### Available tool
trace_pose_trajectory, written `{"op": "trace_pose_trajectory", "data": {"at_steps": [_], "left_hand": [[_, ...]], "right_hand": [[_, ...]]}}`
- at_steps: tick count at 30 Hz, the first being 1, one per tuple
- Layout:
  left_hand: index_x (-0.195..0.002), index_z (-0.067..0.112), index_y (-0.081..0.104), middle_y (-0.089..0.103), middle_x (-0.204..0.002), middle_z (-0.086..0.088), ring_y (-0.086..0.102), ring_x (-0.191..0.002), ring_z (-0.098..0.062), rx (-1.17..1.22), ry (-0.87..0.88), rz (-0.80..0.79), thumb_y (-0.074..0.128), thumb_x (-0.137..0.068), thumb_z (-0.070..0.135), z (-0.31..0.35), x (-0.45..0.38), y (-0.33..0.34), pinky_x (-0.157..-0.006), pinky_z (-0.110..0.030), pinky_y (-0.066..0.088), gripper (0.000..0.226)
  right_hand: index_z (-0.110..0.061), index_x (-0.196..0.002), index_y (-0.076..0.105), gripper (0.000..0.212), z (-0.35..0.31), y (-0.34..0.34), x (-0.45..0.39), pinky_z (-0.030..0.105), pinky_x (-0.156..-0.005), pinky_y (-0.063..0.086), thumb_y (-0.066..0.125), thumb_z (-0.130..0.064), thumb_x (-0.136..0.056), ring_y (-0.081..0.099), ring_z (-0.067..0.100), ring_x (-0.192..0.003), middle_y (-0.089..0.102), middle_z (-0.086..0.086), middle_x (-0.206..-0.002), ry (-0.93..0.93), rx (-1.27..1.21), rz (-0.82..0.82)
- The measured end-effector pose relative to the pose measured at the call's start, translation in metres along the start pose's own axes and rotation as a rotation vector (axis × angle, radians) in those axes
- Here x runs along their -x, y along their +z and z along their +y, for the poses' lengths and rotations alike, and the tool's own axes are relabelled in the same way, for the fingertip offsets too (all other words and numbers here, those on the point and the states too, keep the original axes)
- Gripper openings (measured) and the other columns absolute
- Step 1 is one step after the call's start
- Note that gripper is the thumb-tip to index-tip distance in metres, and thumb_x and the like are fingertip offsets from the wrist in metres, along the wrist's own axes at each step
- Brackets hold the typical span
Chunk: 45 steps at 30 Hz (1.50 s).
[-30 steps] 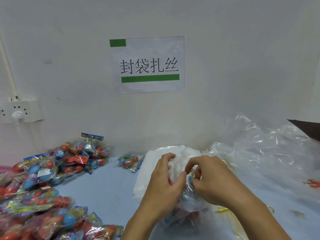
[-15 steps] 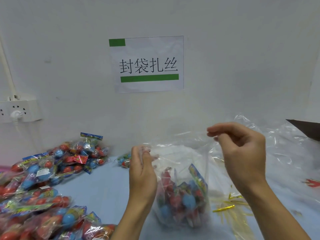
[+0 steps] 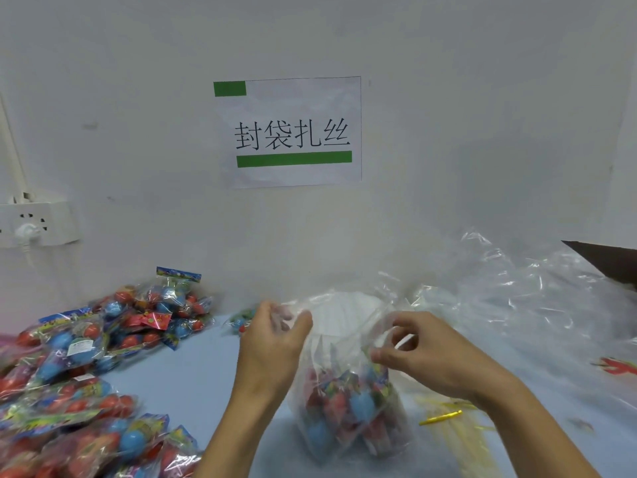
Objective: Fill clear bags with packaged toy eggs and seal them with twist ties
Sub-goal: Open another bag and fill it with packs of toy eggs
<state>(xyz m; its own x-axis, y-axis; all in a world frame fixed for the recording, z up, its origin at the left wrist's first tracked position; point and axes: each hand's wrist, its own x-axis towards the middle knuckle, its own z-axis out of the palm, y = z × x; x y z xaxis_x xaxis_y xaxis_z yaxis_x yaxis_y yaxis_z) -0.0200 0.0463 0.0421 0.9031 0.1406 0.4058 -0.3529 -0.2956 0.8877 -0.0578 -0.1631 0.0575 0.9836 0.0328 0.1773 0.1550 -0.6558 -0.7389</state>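
While the clear bag [image 3: 348, 401] stands upright, mouth up, left hand [image 3: 272, 343] and right hand [image 3: 431, 357] each pinch its rim.

A heap of egg packs [image 3: 89, 367] blocks the left side from near edge to far wall; bare table [image 3: 193, 381] gives a lane between that heap and the left hand [image 3: 272, 343]; the filled bag [image 3: 348, 401] stands mid-table between both hands; ties [image 3: 444, 415] lie just right of it under the right hand [image 3: 431, 357]; loose clear bags [image 3: 517, 305] crowd the far right
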Motion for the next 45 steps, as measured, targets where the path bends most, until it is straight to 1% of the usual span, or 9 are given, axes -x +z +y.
{"op": "trace_pose_trajectory", "data": {"at_steps": [4,9,15,18,24,28,36,42,45], "left_hand": [[-0.079,0.002,0.058,0.055,-0.067,-0.012,0.049,-0.049,-0.02,0.197,-0.103,0.118,0.058,-0.088,-0.002,-0.001,-0.003,0.001,-0.047,-0.032,0.041,0.009],[-0.099,0.01,0.056,0.068,-0.077,-0.005,0.068,-0.06,-0.017,0.802,-0.171,0.083,0.061,-0.088,-0.005,0.008,-0.008,-0.014,-0.046,-0.022,0.05,0.019],[-0.107,0.019,0.061,0.066,-0.109,-0.005,0.062,-0.097,-0.02,0.529,-0.122,0.067,0.051,-0.095,0.006,-0.002,-0.009,-0.015,-0.077,-0.033,0.048,0.02],[-0.1,0.021,0.06,0.063,-0.104,-0.002,0.06,-0.088,-0.016,0.289,-0.185,0.063,0.044,-0.094,-0.002,-0.01,-0.016,-0.024,-0.074,-0.037,0.053,0.029],[-0.128,0.025,0.051,0.064,-0.118,0.008,0.061,-0.109,-0.012,-0.201,-0.267,-0.446,0.048,-0.083,-0.005,-0.026,-0.009,-0.037,-0.089,-0.031,0.052,0.053],[-0.141,0.059,0.018,0.042,-0.137,0.041,0.039,-0.129,0.014,-0.223,-0.159,-0.901,0.091,-0.053,0.045,-0.017,0.004,-0.035,-0.105,-0.016,0.039,0.115],[-0.103,0.012,0.069,0.077,-0.093,0.003,0.072,-0.087,-0.006,0.216,-0.024,-0.264,0.064,-0.093,0.012,-0.002,0.008,0.007,-0.071,-0.011,0.051,0.011],[-0.094,0.021,0.072,0.076,-0.086,0.012,0.07,-0.082,-0.001,0.22,-0.062,-0.084,0.065,-0.092,0.02,-0.006,0.006,0.012,-0.072,-0.016,0.052,0.007],[-0.093,0.024,0.072,0.075,-0.086,0.015,0.07,-0.082,0.001,0.252,-0.078,-0.06,0.063,-0.095,0.02,-0.005,0.008,0.016,-0.075,-0.022,0.052,0.009]], "right_hand": [[-0.019,-0.065,0.071,0.023,-0.002,0.005,-0.005,0.019,-0.063,0.048,0.074,-0.011,-0.086,0.064,0.006,-0.059,0.07,-0.007,-0.068,-0.082,-0.101,0.23],[-0.02,-0.078,0.073,0.013,-0.002,-0.003,-0.006,0.023,-0.055,0.05,0.071,-0.016,-0.091,0.07,0.015,-0.059,0.071,0.0,-0.069,-0.021,-0.298,0.362],[-0.04,-0.106,0.067,0.027,0.01,-0.01,-0.002,0.025,-0.075,0.053,0.075,-0.027,-0.083,0.069,0.004,-0.075,0.071,-0.01,-0.096,0.095,-0.114,0.114],[-0.047,-0.112,0.065,0.04,0.011,-0.021,0.002,0.018,-0.071,0.051,0.08,-0.03,-0.08,0.07,-0.001,-0.081,0.069,-0.012,-0.108,0.059,-0.204,0.086],[-0.037,-0.102,0.073,0.028,0.009,-0.021,0.006,0.008,-0.064,0.05,0.085,-0.028,-0.078,0.071,0.002,-0.076,0.071,-0.005,-0.103,0.043,-0.232,-0.011],[-0.021,-0.079,0.075,0.007,0.007,-0.013,0.0,0.014,-0.062,0.05,0.075,-0.019,-0.087,0.072,0.007,-0.068,0.073,-0.001,-0.08,0.004,-0.186,0.118],[-0.008,-0.083,0.067,0.02,-0.007,0.005,-0.003,0.019,-0.06,0.053,0.07,-0.025,-0.093,0.071,0.015,-0.064,0.074,0.004,-0.072,-0.07,-0.321,0.056],[-0.03,-0.091,0.073,0.018,0.0,0.001,-0.004,0.022,-0.07,0.05,0.071,-0.047,-0.086,0.07,0.01,-0.081,0.074,-0.008,-0.09,0.011,-0.241,0.184],[-0.041,-0.116,0.064,0.058,0.007,-0.008,-0.001,0.023,-0.083,0.052,0.071,-0.072,-0.068,0.067,-0.001,-0.097,0.066,-0.019,-0.115,0.07,-0.131,0.059]]}}
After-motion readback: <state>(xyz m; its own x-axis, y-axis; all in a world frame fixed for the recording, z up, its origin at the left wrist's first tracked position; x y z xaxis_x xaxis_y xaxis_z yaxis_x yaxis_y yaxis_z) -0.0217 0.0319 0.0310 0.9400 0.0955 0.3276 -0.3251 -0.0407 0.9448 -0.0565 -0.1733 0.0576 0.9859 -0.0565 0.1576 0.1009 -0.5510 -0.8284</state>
